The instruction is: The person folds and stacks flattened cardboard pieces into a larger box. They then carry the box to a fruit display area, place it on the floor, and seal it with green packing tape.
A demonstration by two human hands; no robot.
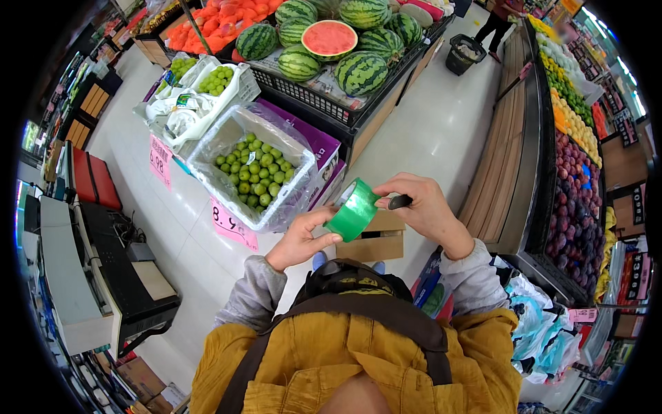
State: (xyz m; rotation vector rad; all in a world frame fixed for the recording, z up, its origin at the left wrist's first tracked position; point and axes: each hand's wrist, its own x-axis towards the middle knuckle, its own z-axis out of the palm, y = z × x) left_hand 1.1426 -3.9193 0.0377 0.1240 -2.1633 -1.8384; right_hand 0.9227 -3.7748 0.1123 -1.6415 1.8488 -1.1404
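Observation:
A roll of green packing tape [354, 211] is tilted in front of my chest. My left hand [306, 237] grips it from the lower left, thumb on its near edge. At the roll's upper right edge, the fingertips of my right hand [419, 204] touch or pinch the tape. A small tool with a dark handle [400, 202] is held in that same hand; its other end is hidden by the fingers, so its kind is unclear. Just beyond my left hand stands a white crate [252, 223] lined with clear plastic, holding green plums or jujubes [253, 173].
Watermelons [362, 74] fill a black tray ahead, beside white crates of green grapes [215, 80]. A cardboard box [382, 243] sits on the floor below my hands. Fruit shelving [579, 207] runs along the right. A person [499, 26] stands near a black basket [464, 54].

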